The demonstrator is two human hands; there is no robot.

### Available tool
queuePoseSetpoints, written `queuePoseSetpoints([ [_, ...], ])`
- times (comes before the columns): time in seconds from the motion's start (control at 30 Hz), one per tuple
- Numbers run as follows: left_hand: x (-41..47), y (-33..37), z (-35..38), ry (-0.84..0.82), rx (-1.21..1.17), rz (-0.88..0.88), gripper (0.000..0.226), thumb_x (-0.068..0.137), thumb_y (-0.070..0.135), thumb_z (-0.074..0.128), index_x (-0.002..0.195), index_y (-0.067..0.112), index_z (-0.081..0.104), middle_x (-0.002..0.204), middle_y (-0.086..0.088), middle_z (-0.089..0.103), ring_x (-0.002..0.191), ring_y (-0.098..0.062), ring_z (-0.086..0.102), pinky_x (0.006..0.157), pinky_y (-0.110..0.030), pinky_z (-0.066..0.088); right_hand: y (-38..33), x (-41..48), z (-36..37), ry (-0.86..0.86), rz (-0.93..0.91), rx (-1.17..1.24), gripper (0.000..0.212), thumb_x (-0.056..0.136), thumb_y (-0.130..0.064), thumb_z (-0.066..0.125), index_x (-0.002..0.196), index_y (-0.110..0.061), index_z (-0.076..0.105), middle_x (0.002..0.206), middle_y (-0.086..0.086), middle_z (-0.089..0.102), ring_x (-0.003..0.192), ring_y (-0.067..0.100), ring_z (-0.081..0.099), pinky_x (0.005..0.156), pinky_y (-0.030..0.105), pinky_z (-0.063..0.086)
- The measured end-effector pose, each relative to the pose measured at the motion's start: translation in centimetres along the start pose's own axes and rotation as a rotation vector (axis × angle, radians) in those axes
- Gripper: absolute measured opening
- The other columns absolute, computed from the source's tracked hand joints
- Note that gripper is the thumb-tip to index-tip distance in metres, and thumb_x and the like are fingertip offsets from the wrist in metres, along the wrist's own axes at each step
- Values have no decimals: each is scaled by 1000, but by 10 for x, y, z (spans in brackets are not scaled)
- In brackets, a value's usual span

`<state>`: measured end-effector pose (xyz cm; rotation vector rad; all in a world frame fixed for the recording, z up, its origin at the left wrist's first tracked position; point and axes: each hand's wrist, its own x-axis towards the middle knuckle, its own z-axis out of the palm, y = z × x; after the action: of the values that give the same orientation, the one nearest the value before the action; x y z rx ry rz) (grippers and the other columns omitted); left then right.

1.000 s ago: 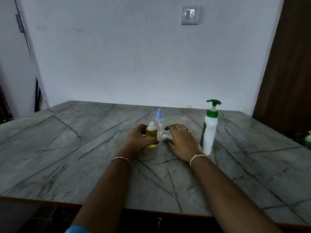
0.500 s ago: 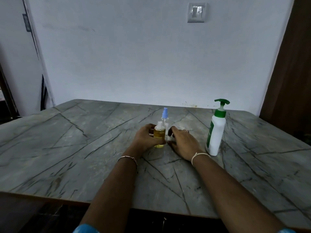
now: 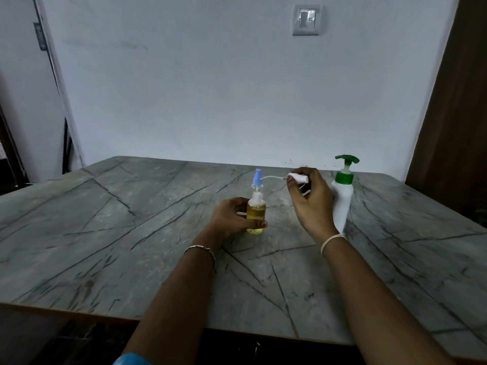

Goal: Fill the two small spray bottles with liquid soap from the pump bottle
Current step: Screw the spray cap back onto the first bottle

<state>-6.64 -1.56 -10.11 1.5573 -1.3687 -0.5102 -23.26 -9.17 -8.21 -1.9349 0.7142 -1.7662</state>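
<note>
Soap-filled spray bottle (image 3: pixel 255 217) upright near the middle of the worktop (image 3: pixel 105 233), wrapped from the left by the left hand (image 3: pixel 232 218), grip closed round the lower body, thumb across the front. Small, cylindrical, clear plastic; amber liquid up to the shoulder; threaded neck bare and open. Just behind it, second spray bottle (image 3: pixel 257 179): clear, seemingly empty, blue spray head fitted. Further right and raised above the worktop, white spray cap (image 3: pixel 297 178) pinched in the grip of the right hand (image 3: pixel 311 204), with a thin pale dip tube (image 3: pixel 271 177) arcing left toward the blue head. Farthest right, just beside that wrist, pump bottle (image 3: pixel 342 206): tall, opaque white, smooth-sided, green collar and green nozzle. Judged step: first bottle full, recapping in hand, second bottle not yet begun. Next move, probably: tube tip lowered into the narrow neck, cap seated square, then twisted down against a steady left grip. Bendy tube and small mouth, so careful aim called for. Underneath all, grey stone-like surface, dark veins, dull sheen.
</note>
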Motion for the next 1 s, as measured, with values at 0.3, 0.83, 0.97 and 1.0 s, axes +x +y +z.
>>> queuePoseSetpoints([
  [0.3,1,4,6,-91,-170,-56,59,67,1,81,117,9,52,108,-6,63,97,-20,64,82,-29,56,-12,5,-5,77,107,260,11,94,-31,57,99,-22,59,97,-3,65,90,7,61,82,27,52],
  [0.83,4,2,7,-130,-201,-50,52,68,0,80,112,13,53,102,0,64,96,-14,64,80,-24,56,-9,1,-3,-26,-145,-90,30,99,-42,38,100,-14,48,90,1,62,78,15,60,68,38,51],
  [0.97,4,4,7,-139,-221,-48,51,69,-2,79,111,13,53,101,0,64,95,-13,64,73,-20,56,-11,-2,-2,-73,-168,-131,24,99,-41,37,99,-18,45,92,2,64,83,15,62,70,34,51],
  [1.0,3,5,7,-142,-224,-51,51,70,-2,78,111,13,53,101,1,64,93,-10,63,70,-18,56,-12,-2,-2,-76,-170,-127,23,99,-40,37,99,-18,45,92,1,64,83,15,62,70,34,51],
])
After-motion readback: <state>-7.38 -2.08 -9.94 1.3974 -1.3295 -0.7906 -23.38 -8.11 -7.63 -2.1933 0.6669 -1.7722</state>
